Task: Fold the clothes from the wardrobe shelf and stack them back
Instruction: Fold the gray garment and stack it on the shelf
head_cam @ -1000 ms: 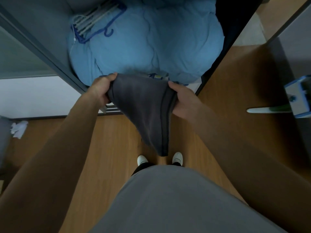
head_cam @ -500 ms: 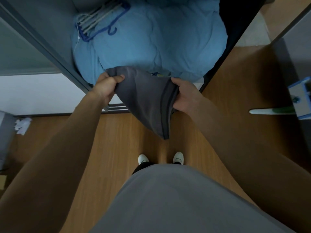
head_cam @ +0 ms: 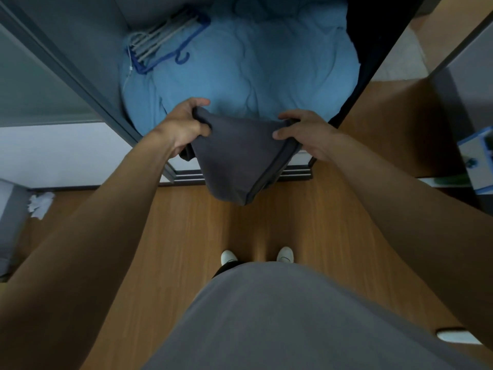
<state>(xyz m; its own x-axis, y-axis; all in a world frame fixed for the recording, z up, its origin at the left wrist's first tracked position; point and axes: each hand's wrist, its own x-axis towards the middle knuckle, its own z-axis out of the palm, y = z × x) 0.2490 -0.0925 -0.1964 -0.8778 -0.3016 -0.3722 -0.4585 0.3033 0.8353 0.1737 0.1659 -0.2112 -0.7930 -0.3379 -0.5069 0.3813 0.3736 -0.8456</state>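
The left hand (head_cam: pixel 184 126) has its fingers curled tight round one upper corner of a dark grey garment (head_cam: pixel 237 158), and the right hand (head_cam: pixel 306 134) pinches the other corner, thumb on the near face and fingers hooked over the top edge. Between them the held edge runs left to right, across the person's body, while the rest sags in a soft pouch that narrows to a point above the wooden floor (head_cam: pixel 186 236). A thicker seam or hem runs down its right side. The cloth looks matte, limp and fairly heavy, like a knit, and it is doubled over already. It hangs in the air just in front of the wardrobe's sliding track (head_cam: pixel 293 173), touching nothing but the hands. Straight beyond the fingers, deeper in the wardrobe, lies a puffy, wrinkled blue quilt (head_cam: pixel 253 70), which I judge the likeliest surface to lay it on. Both hands sit about equally near the quilt, the left a little further in. Plastic hangers (head_cam: pixel 162 46) lie on the quilt's far left
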